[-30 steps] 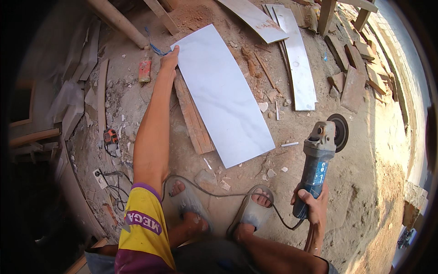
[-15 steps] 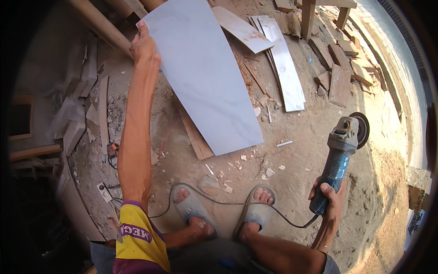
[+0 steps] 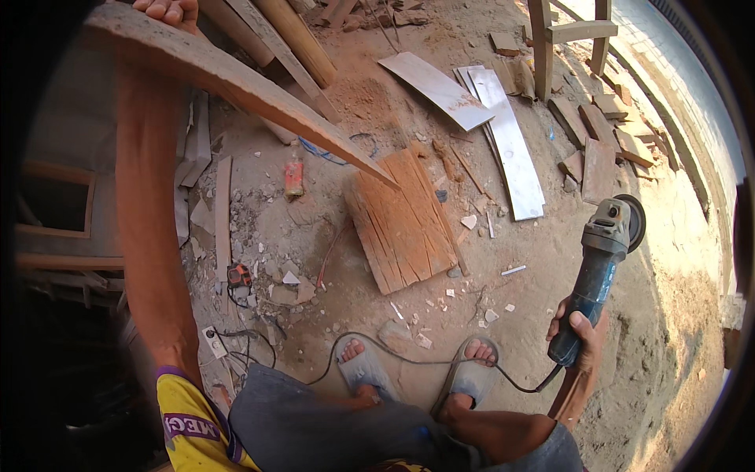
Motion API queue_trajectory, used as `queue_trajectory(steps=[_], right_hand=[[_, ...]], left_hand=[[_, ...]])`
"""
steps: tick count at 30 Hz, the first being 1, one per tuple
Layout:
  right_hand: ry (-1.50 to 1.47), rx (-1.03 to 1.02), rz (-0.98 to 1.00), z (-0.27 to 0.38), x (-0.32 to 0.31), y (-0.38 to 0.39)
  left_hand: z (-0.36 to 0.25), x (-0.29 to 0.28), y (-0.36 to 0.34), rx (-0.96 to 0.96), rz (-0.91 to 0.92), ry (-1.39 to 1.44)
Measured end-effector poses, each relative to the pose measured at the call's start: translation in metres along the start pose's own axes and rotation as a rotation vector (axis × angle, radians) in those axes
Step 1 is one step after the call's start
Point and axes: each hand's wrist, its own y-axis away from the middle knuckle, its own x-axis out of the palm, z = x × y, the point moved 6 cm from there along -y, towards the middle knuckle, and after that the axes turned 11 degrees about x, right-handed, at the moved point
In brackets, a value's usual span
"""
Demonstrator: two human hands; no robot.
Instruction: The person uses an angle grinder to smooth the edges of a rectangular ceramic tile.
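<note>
My left hand [image 3: 169,12] grips the upper end of a large stone-look tile [image 3: 259,98], fingers curled over its rim; part of the hand is hidden. The tile is tipped nearly edge-on, so its rough brown edge and a strip of underside show. Its lower tip appears over a cracked wooden block [image 3: 405,228] on the ground; whether they touch I cannot tell. At the right, my right hand [image 3: 582,334] is wrapped round the rear of a blue and grey angle grinder [image 3: 594,275], its disc [image 3: 637,223] pointing away from me. Whether the disc spins I cannot tell.
The grinder's cord [image 3: 401,355] runs past my sandalled feet toward a white power socket [image 3: 214,342]. White tile strips [image 3: 503,141] lie farther off. Wood offcuts [image 3: 602,169] are heaped at far right, by a wooden stand [image 3: 541,47]. A tape measure [image 3: 238,274] sits left.
The tile has been lifted and swung left from showing its broad grey face to nearly edge-on, uncovering the wooden block and a red container. My left hand moved up and left; the grinder stays in my right.
</note>
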Motion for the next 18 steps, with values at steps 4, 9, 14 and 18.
queue_trajectory(steps=[4,9,14,18], right_hand=[[-0.184,-0.036,0.162,0.005,0.010,0.004],[-0.374,-0.025,0.081,0.014,0.037,0.011],[-0.181,-0.016,0.135,0.013,0.030,0.010],[-0.207,-0.007,0.169,0.009,0.050,0.018]], left_hand=[[0.004,-0.050,0.083,0.075,0.019,0.189],[0.039,-0.088,0.176,0.255,-0.037,0.345],[0.055,-0.095,0.214,0.357,-0.002,0.368],[0.067,-0.106,0.262,0.388,-0.129,0.417]])
